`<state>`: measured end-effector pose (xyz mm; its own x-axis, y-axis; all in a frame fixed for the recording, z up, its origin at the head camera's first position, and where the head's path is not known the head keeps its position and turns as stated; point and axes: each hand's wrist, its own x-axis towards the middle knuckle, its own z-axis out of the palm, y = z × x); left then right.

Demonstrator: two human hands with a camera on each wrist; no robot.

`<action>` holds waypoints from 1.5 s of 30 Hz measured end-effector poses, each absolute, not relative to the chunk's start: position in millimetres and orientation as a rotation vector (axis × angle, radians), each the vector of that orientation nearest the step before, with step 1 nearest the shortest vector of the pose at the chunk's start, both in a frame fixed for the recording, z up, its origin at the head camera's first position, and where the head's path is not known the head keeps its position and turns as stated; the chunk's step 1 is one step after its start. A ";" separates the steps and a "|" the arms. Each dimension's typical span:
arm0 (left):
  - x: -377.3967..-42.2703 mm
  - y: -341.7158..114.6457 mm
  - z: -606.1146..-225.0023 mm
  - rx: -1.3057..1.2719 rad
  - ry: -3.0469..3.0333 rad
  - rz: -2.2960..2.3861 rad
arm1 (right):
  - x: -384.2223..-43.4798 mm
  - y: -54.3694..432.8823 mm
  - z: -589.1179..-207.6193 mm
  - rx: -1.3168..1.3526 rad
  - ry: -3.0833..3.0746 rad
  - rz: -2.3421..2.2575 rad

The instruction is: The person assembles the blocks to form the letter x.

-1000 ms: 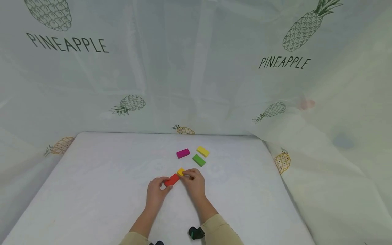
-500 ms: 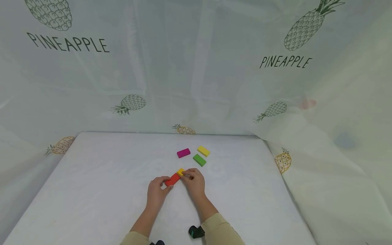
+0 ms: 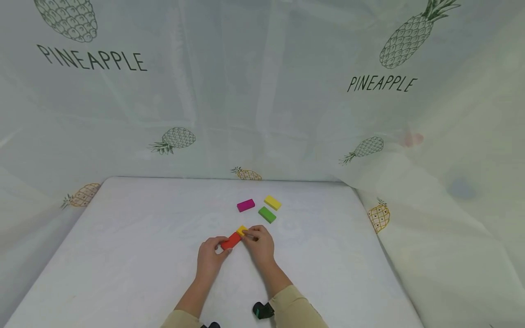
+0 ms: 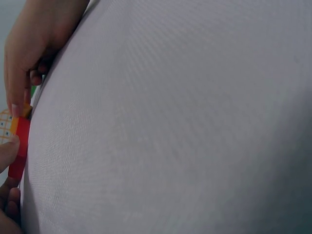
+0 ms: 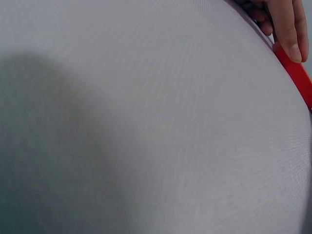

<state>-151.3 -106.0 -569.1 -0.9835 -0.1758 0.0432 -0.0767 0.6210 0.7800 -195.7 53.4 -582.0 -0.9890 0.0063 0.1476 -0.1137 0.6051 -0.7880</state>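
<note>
In the head view my left hand (image 3: 210,257) pinches a red rectangular block (image 3: 231,241) between thumb and fingers. My right hand (image 3: 260,246) pinches an orange-yellow block (image 3: 242,230), partly hidden by its fingers. The two blocks meet end to end, the orange-yellow one at the far right end of the red one. At the left edge of the left wrist view the red block (image 4: 19,146) shows with the orange-yellow block (image 4: 27,111) against it. In the right wrist view, left-hand fingers (image 5: 287,34) grip the red block (image 5: 296,75); the orange-yellow block is not visible there.
Beyond the hands lie a magenta block (image 3: 246,205), a yellow block (image 3: 272,202) and a green block (image 3: 267,214) on the white-covered table (image 3: 143,237). A pineapple-print curtain (image 3: 229,91) hangs behind the table's far edge and along its sides.
</note>
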 end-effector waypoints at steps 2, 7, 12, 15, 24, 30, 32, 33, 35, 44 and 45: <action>-151.2 -106.2 -568.8 0.213 -2.723 -1.302 | -195.8 53.3 -581.8 0.093 -2.697 1.330; -151.1 -106.8 -568.9 0.203 -2.719 -1.310 | -196.6 53.3 -582.1 0.099 -2.702 1.332; -151.6 -107.0 -570.2 0.200 -2.713 -1.311 | -197.1 53.7 -583.6 0.108 -2.704 1.340; -151.9 -107.2 -570.6 0.199 -2.714 -1.308 | -197.0 54.0 -584.0 0.111 -2.709 1.340; -150.1 -107.2 -570.1 0.164 -2.700 -1.298 | -196.1 55.0 -583.8 0.140 -2.707 1.337; -150.4 -107.3 -570.8 0.188 -2.712 -1.301 | -195.4 55.4 -583.5 0.161 -2.704 1.333; -150.4 -107.2 -570.4 0.188 -2.713 -1.304 | -195.6 55.4 -583.8 0.163 -2.702 1.341; -150.4 -107.2 -570.2 0.186 -2.713 -1.304 | -195.4 55.5 -583.9 0.165 -2.700 1.346; -150.5 -107.3 -570.1 0.185 -2.709 -1.308 | -195.6 55.3 -584.1 0.161 -2.698 1.355; -151.2 -108.1 -571.5 0.180 -2.702 -1.312 | -195.3 55.2 -583.6 0.171 -2.688 1.364; -151.2 -108.2 -572.0 0.181 -2.705 -1.308 | -195.3 55.1 -583.5 0.170 -2.688 1.365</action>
